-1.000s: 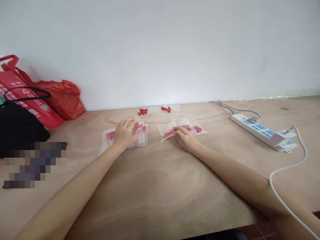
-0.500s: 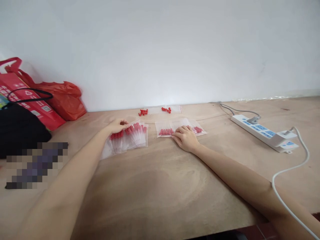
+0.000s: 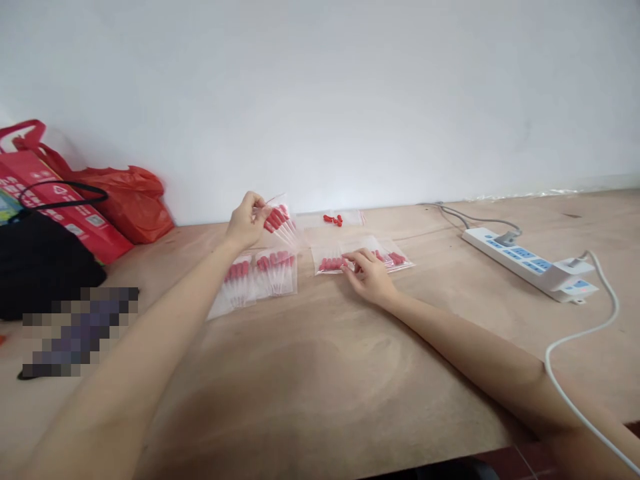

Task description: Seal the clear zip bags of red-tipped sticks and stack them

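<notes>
Since half a second ago the left hand (image 3: 246, 222) has risen from the left-hand bags and now holds up a clear bag (image 3: 284, 223) of red-ended sticks, pinching its edge between thumb and fingers, the bag tilted above the wooden table (image 3: 320, 380). Below it, the left-hand bags (image 3: 274, 263) lie overlapping, their red ends toward the wall (image 3: 320, 100). The right hand (image 3: 373, 277) rests at the right-hand bags (image 3: 327, 262), fingers curled, thumb and forefinger slightly parted at the tips; whether they grip the plastic I cannot tell. Behind, near the wall, loose-looking red pieces (image 3: 334, 219) sit at another flat bag (image 3: 354, 217), and a white power strip (image 3: 515, 259) lies farther right
</notes>
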### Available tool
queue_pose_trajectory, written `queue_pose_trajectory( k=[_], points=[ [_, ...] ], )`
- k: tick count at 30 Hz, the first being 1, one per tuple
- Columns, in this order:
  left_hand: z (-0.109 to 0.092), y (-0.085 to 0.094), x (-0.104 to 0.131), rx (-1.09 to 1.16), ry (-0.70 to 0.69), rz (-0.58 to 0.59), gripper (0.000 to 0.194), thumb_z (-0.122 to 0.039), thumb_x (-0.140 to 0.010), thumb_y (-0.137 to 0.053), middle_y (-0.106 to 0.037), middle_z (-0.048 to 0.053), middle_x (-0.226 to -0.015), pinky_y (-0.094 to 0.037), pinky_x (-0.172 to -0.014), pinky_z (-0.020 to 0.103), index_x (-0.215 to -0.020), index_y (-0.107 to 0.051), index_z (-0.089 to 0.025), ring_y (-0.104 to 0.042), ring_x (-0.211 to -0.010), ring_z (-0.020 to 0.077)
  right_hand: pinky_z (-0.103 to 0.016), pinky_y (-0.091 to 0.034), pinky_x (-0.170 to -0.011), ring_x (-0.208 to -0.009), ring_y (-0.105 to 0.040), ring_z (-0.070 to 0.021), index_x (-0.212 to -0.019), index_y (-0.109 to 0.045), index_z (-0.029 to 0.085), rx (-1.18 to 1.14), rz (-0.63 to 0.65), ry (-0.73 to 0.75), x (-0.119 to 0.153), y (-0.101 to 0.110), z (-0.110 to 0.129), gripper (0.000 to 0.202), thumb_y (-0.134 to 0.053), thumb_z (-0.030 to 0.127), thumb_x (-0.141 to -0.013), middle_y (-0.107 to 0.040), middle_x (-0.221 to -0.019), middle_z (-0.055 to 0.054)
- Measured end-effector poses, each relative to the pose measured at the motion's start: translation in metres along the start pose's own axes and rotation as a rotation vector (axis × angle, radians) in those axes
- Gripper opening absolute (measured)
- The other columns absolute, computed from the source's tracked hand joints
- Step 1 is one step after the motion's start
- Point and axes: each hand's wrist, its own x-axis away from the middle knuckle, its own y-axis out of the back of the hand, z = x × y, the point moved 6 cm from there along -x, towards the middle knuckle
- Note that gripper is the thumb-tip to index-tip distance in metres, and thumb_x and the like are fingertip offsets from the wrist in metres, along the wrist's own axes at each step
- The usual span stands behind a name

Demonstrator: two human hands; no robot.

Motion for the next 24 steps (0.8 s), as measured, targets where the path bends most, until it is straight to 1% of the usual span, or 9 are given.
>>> queue_pose_trajectory(
  k=[2,5,8,10,13,15,19,22,24],
  points=[
    [-0.02,-0.006,0.004,0.0,-0.079,-0.126,0.01,-0.026,-0.077,-0.048,-0.049,-0.001,-0.068,-0.041,-0.065,0.023,-0.076,-0.042,-0.018,-0.049,-0.065,0.011,-0.023,-0.043,-0.055,-0.054,-0.049,-0.0079,-0.1,-0.05,0.018,-0.099,-0.046,-0.112,-0.01,-0.002,-0.004,0.024,-0.049,0.026,-0.077,-0.056,-0.081,-0.003],
    [-0.048,-0.022,0.018,0.043,-0.195,-0.233,0.013,-0.029,-0.081,-0.044,-0.051,-0.001,-0.068,-0.043,-0.063,0.023,-0.076,-0.042,-0.018,-0.052,-0.064,0.0106,-0.023,-0.042,-0.051,-0.049,-0.048,-0.0063,-0.109,-0.044,0.018,-0.204,-0.064,-0.213,-0.026,-0.007,-0.009,0.043,-0.057,0.033,-0.071,-0.058,-0.091,-0.005],
    [-0.074,-0.04,0.037,0.064,-0.393,-0.242,0.013,-0.027,-0.086,-0.037,-0.055,0.002,-0.075,-0.046,-0.064,0.024,-0.078,-0.044,-0.018,-0.055,-0.068,0.011,-0.024,-0.042,-0.049,-0.044,-0.044,-0.0051,-0.12,-0.036,0.018,-0.227,-0.057,-0.261,-0.039,-0.011,-0.013,0.066,-0.064,0.038,-0.063,-0.056,-0.103,-0.009],
    [-0.089,-0.049,0.053,0.055,-0.614,-0.205,0.011,-0.022,-0.086,-0.036,-0.057,0.004,-0.081,-0.048,-0.07,0.026,-0.081,-0.045,-0.018,-0.056,-0.078,0.0125,-0.025,-0.042,-0.049,-0.046,-0.045,-0.0061,-0.118,-0.039,0.017,-0.19,-0.078,-0.262,-0.042,-0.01,-0.017,0.066,-0.065,0.038,-0.062,-0.056,-0.103,-0.009],
    [-0.101,-0.061,0.083,0.012,-0.92,-0.063,0.008,-0.018,-0.084,-0.041,-0.057,0.005,-0.092,-0.05,-0.076,0.028,-0.088,-0.047,-0.02,-0.056,-0.09,0.0131,-0.026,-0.045,-0.059,-0.063,-0.054,-0.0113,-0.097,-0.055,0.017,-0.159,-0.093,-0.133,-0.04,-0.005,-0.018,0.032,-0.058,0.033,-0.07,-0.058,-0.094,-0.007],
    [-0.098,-0.065,0.1,-0.019,-0.997,-0.009,0.012,-0.018,-0.083,-0.043,-0.054,0.005,-0.102,-0.052,-0.075,0.027,-0.095,-0.046,-0.022,-0.056,-0.094,0.0122,-0.026,-0.045,-0.068,-0.077,-0.056,-0.0139,-0.082,-0.061,0.017,-0.185,-0.019,-0.003,-0.033,-0.005,-0.016,0.015,-0.052,0.026,-0.074,-0.059,-0.087,-0.006],
    [-0.09,-0.066,0.127,-0.034,-0.991,0.065,0.023,-0.014,-0.082,-0.045,-0.054,0.007,-0.105,-0.052,-0.074,0.023,-0.104,-0.042,-0.019,-0.057,-0.092,0.0105,-0.026,-0.046,-0.071,-0.082,-0.057,-0.0138,-0.088,-0.062,0.018,-0.142,0.176,0.13,-0.009,-0.007,-0.014,0.018,-0.051,0.018,-0.073,-0.06,-0.09,-0.006],
    [-0.091,-0.066,0.143,-0.088,-1.042,0.151,0.026,-0.011,-0.081,-0.045,-0.059,0.006,-0.097,-0.052,-0.071,0.019,-0.106,-0.044,-0.017,-0.059,-0.087,0.0104,-0.027,-0.044,-0.069,-0.083,-0.056,-0.0147,-0.097,-0.059,0.019,0.063,0.221,0.278,0.01,-0.002,-0.004,0.024,-0.051,0.017,-0.074,-0.06,-0.095,-0.007],
    [-0.095,-0.064,0.148,-0.117,-1.087,0.157,0.023,-0.011,-0.081,-0.044,-0.06,0.007,-0.096,-0.052,-0.067,0.018,-0.104,-0.046,-0.015,-0.059,-0.085,0.0107,-0.027,-0.042,-0.066,-0.076,-0.056,-0.014,-0.094,-0.059,0.019,0.193,0.211,0.426,0.021,0.004,0.009,0.019,-0.05,0.02,-0.077,-0.062,-0.087,-0.005]
  ],
)
